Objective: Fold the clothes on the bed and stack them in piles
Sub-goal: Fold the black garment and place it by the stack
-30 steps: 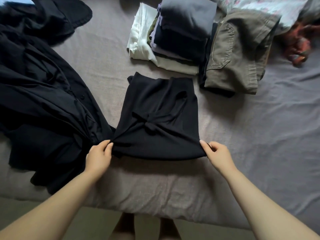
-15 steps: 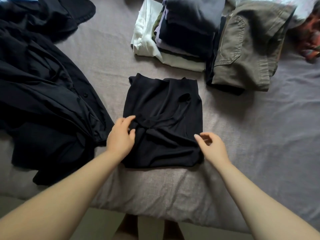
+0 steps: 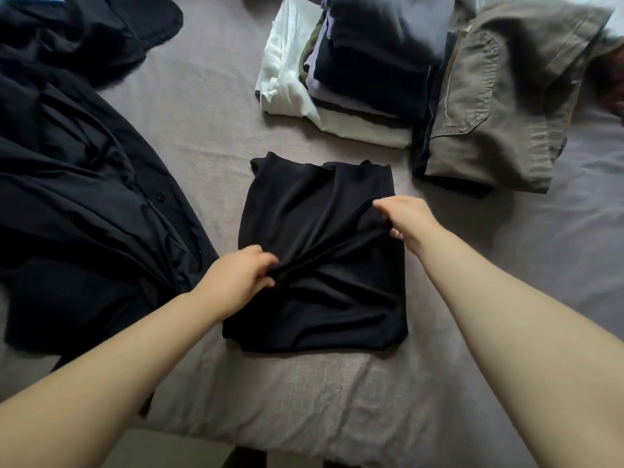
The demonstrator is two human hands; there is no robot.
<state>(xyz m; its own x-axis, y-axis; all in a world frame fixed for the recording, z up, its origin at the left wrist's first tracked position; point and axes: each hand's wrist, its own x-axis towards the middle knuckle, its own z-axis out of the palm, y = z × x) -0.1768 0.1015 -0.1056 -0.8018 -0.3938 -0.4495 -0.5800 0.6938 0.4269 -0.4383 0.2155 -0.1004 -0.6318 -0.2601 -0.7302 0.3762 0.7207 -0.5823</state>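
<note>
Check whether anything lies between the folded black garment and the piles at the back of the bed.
Nothing visible does. Both the left hand and the right hand grip the folded black garment; only bare bed sheet separates it from the shirt stack and the khaki trousers.

Your left hand (image 3: 236,282) pinches a ridge of the folded black garment (image 3: 320,258) on the bed (image 3: 202,130). Your right hand (image 3: 405,217) grips its right edge.

Bedroom: bed (image 3: 202,136), folded clothes (image 3: 371,79)
</note>
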